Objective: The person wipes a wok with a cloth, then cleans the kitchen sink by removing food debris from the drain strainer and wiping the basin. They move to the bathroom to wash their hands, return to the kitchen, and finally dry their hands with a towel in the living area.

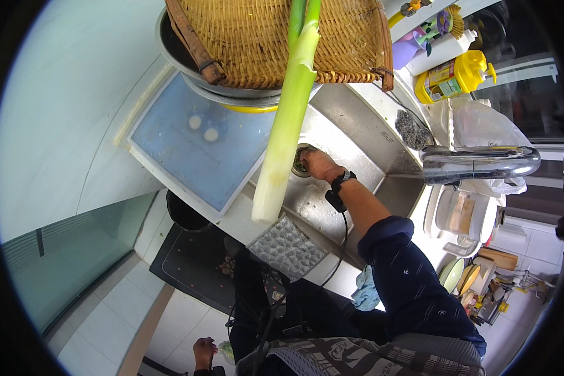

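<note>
My right hand (322, 164), with a black strap on its wrist, reaches down into the stainless steel sink (305, 199). Its fingertips are inside the round drain strainer (300, 164), where bits of green show; whether they grip anything is hidden. Low on the left, my left hand (204, 351) hangs over the floor with curled fingers. A pale green vegetable (226, 350) is close beside it, and contact cannot be made out. A thick leek or scallion (284, 136) lies over a woven bamboo tray (249, 42), its white end jutting above the sink's front edge.
Under the bamboo tray sits a metal basin (167, 44), beside a blue translucent board (192, 141). The chrome faucet (479, 164) juts over the sink. A grey textured cloth (286, 246) covers part of the front edge. A steel wool pad (412, 129) and yellow pump bottle (453, 77) line the back.
</note>
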{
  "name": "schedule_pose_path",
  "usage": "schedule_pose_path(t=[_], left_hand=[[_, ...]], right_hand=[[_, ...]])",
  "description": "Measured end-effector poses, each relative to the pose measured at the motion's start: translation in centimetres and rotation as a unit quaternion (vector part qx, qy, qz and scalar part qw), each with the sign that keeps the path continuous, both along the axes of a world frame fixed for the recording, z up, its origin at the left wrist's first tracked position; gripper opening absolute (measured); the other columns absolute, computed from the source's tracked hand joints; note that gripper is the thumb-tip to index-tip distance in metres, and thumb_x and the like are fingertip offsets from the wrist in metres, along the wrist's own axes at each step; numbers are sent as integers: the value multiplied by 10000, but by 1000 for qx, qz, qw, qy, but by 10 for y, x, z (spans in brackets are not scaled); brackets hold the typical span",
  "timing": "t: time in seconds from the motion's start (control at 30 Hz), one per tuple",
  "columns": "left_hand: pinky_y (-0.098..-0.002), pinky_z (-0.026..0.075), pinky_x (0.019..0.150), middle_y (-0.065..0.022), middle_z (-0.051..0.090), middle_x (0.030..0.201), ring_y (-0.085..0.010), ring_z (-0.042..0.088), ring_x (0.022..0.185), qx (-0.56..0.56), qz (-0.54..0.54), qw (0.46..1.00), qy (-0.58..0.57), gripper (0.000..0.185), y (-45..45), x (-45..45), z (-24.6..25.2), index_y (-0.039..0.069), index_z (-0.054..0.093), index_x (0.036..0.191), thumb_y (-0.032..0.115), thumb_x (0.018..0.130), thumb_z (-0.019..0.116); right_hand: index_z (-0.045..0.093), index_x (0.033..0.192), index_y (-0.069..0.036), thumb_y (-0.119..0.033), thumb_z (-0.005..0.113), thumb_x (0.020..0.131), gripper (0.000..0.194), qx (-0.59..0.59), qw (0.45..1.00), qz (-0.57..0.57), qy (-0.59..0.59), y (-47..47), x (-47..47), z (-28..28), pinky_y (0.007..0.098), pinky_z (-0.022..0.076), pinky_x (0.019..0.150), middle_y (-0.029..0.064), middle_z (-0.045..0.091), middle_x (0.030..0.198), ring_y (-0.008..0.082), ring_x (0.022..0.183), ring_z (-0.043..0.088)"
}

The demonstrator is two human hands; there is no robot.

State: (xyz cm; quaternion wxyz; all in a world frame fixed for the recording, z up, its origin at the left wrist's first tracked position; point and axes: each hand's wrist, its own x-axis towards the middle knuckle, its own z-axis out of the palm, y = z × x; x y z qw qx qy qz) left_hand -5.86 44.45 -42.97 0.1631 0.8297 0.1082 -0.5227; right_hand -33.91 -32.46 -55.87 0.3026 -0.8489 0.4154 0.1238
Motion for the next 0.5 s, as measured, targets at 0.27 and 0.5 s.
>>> schedule_pose_path(t=[0.27,0.5], left_hand=[[-323,552,453,-130,669,657,-200,656,502,3,-1,1000,-6,250,-1,-1,-2,-50,656,885,174,980,597],[-318,541,462,-126,671,657,-190,652,503,-19,-11,1000,-12,252,-24,10,0,-49,654,896,174,998,595]], right_hand=[[664,1009,-114,-49,557,887,174,51,990,-26,-132,0,-11,-19,458,531,836,207,701,1062,413,973,671],[643,977,-90,-5,571,891,141,35,979,-38,-196,8,-23,-14,462,518,802,215,677,985,439,910,631]])
